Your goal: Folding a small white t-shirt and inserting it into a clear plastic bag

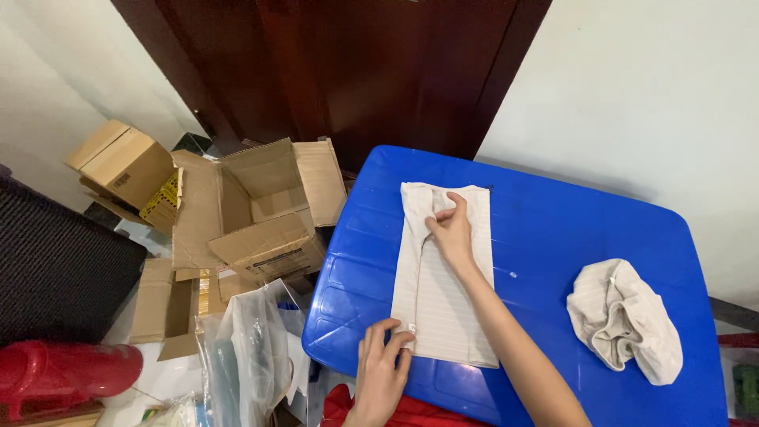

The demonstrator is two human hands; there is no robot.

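A cream, finely striped cloth (443,292) lies on a bright blue table (553,229) (beside brown cardboard boxes (253,213)).
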